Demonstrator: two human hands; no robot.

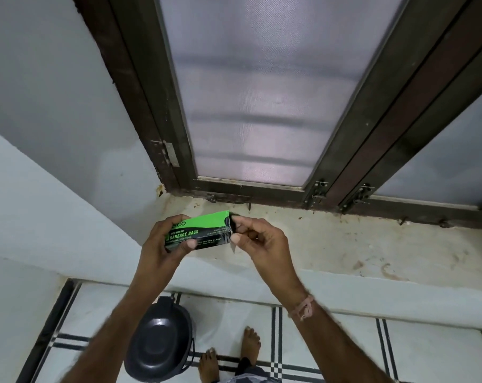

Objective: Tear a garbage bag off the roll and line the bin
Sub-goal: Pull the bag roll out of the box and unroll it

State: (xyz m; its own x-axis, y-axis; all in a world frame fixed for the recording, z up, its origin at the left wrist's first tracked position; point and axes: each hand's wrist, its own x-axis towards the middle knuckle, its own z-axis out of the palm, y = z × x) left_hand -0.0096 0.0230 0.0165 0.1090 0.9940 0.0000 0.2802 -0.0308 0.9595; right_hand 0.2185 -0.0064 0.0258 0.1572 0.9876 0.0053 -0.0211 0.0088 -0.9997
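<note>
A green and black garbage bag box (204, 228) is held level in front of me above a stone window sill. My left hand (165, 241) wraps around its left half, thumb on the front face. My right hand (257, 239) is at the box's right end, fingertips pinching something black at the end opening, with a small pale flap hanging below. The roll itself stays hidden inside the box. A dark grey bin (159, 342) with its lid down stands on the floor below, partly covered by my left forearm.
The stained sill (358, 244) runs right along a dark-framed window (262, 92) with latches. White walls close in on the left. My bare feet (251, 346) stand on white tiles with black lines, just right of the bin.
</note>
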